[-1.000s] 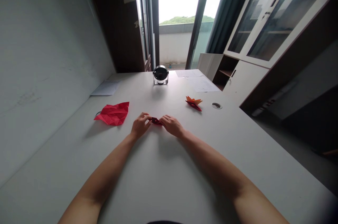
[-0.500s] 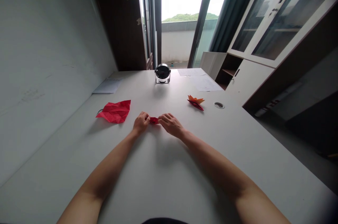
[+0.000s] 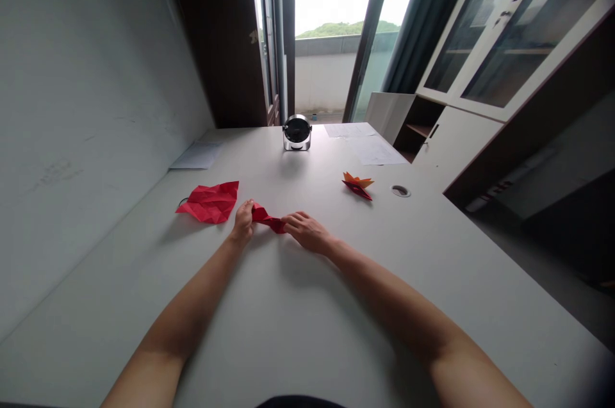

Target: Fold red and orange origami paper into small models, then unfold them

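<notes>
Between my two hands a folded piece of red paper (image 3: 269, 219) is stretched out just over the white table (image 3: 288, 305). My left hand (image 3: 243, 220) pinches its left end, with the thumb up. The right end is in the closed fingers of my right hand (image 3: 306, 230), lower and nearer to me. The paper looks twisted or opened along its middle; its exact folds are too small to make out. A creased red sheet (image 3: 210, 202) rests to the left of my left hand, one edge raised.
Beyond my right hand lie an orange folded paper boat (image 3: 358, 180) and a dark red folded paper piece (image 3: 357, 190), touching. A cable hole (image 3: 400, 191) is to their right. A round black device on a stand (image 3: 296, 132) and paper sheets (image 3: 379, 150) are at the back.
My left hand has moved left and turned, and the hands are farther apart. More of the red paper shows, drawn out into a longer strip. My right hand has shifted slightly toward me.
</notes>
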Motion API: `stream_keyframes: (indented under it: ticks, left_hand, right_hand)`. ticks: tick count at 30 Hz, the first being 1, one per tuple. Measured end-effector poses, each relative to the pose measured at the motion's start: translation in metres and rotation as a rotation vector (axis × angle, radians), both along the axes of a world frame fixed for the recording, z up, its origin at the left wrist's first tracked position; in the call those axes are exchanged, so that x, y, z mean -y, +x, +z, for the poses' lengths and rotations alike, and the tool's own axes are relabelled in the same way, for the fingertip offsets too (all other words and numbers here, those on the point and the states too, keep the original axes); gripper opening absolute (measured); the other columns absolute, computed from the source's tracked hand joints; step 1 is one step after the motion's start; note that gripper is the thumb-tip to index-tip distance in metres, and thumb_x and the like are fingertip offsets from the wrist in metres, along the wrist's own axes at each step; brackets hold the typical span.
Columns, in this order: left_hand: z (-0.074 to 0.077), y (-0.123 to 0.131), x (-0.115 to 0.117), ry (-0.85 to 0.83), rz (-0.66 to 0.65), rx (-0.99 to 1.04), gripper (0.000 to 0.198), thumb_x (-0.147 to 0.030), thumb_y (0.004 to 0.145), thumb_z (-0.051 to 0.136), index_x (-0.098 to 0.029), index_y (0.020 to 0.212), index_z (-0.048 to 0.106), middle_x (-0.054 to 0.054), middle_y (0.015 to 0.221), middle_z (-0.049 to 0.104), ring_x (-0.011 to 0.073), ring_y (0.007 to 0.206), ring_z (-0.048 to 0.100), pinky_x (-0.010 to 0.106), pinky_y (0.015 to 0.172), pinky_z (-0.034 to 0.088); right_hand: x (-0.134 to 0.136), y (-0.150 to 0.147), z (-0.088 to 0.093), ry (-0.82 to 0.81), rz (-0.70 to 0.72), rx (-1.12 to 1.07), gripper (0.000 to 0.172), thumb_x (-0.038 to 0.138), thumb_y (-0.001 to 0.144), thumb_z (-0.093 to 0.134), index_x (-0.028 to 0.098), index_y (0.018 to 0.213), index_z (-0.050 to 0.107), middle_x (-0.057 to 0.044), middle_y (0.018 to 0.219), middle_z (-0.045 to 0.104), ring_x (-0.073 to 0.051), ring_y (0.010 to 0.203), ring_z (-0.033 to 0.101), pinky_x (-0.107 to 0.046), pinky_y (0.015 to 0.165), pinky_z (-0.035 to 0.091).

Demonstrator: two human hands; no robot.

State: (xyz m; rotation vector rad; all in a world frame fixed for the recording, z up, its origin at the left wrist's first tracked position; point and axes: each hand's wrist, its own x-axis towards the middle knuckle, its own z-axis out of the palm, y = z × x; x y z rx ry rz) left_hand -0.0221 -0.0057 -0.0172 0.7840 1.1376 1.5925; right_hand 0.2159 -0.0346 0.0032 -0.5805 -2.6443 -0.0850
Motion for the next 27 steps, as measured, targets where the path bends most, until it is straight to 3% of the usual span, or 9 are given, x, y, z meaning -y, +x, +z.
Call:
stream_keyframes:
  ticks: [5, 10, 12, 17, 21, 27]
  left_hand:
    - [0.004, -0.002, 0.002, -0.048, -0.012, 0.177, 0.022, -0.041, 0.092, 0.055, -0.019, 0.088, 0.054, 0.007, 0.089, 0.067, 0.0188, 0.08, 0.068, 0.035, 0.074, 0.056]
    - [0.009, 0.008, 0.008, -0.003, -0.006, 0.057, 0.029, -0.049, 0.092, 0.049, -0.022, 0.08, 0.046, 0.001, 0.072, 0.06, 0.0165, 0.068, 0.065, 0.037, 0.074, 0.057]
    - [0.013, 0.017, 0.013, 0.034, -0.037, 0.008, 0.03, -0.05, 0.092, 0.048, -0.022, 0.08, 0.045, 0.0, 0.071, 0.058, 0.0149, 0.064, 0.063, 0.036, 0.072, 0.057]
    - [0.021, 0.043, 0.031, 0.118, -0.167, -0.024, 0.032, -0.051, 0.091, 0.05, -0.02, 0.082, 0.05, 0.0, 0.072, 0.058, 0.0149, 0.063, 0.063, 0.034, 0.068, 0.055]
    - [0.021, 0.05, 0.036, 0.105, -0.154, -0.007, 0.032, -0.05, 0.092, 0.047, -0.02, 0.081, 0.05, 0.001, 0.073, 0.059, 0.0157, 0.067, 0.064, 0.035, 0.072, 0.055]
    - [0.014, 0.049, 0.031, 0.039, -0.094, 0.033, 0.03, -0.049, 0.092, 0.047, -0.021, 0.08, 0.047, -0.001, 0.071, 0.057, 0.0151, 0.067, 0.064, 0.036, 0.079, 0.055]
  right_hand:
    - [-0.004, 0.005, -0.001, -0.05, -0.048, 0.008, 0.024, 0.008, 0.095, 0.049, 0.019, 0.112, 0.062, -0.011, 0.118, 0.063, -0.022, 0.114, 0.055, -0.039, 0.098, 0.043]
    - [-0.001, 0.003, -0.001, -0.126, -0.055, -0.047, 0.01, 0.022, 0.095, 0.056, 0.019, 0.102, 0.063, -0.008, 0.102, 0.068, -0.021, 0.098, 0.059, -0.034, 0.091, 0.043]
    - [0.001, 0.002, 0.0, -0.168, -0.082, -0.097, 0.013, 0.03, 0.097, 0.056, 0.02, 0.1, 0.063, -0.007, 0.092, 0.069, -0.019, 0.089, 0.061, -0.032, 0.088, 0.042]
    - [0.003, 0.001, -0.002, -0.237, -0.318, -0.146, 0.023, 0.039, 0.1, 0.051, 0.023, 0.109, 0.065, -0.002, 0.074, 0.069, -0.017, 0.071, 0.061, -0.028, 0.074, 0.039]
    - [0.001, 0.002, -0.005, -0.257, -0.358, -0.09, 0.03, 0.041, 0.094, 0.059, 0.027, 0.12, 0.064, -0.002, 0.076, 0.071, -0.019, 0.072, 0.063, -0.027, 0.069, 0.038]
    - [-0.001, 0.003, -0.006, -0.315, -0.324, -0.086, 0.029, 0.043, 0.091, 0.061, 0.03, 0.117, 0.066, -0.003, 0.091, 0.074, -0.02, 0.08, 0.066, -0.027, 0.07, 0.04]
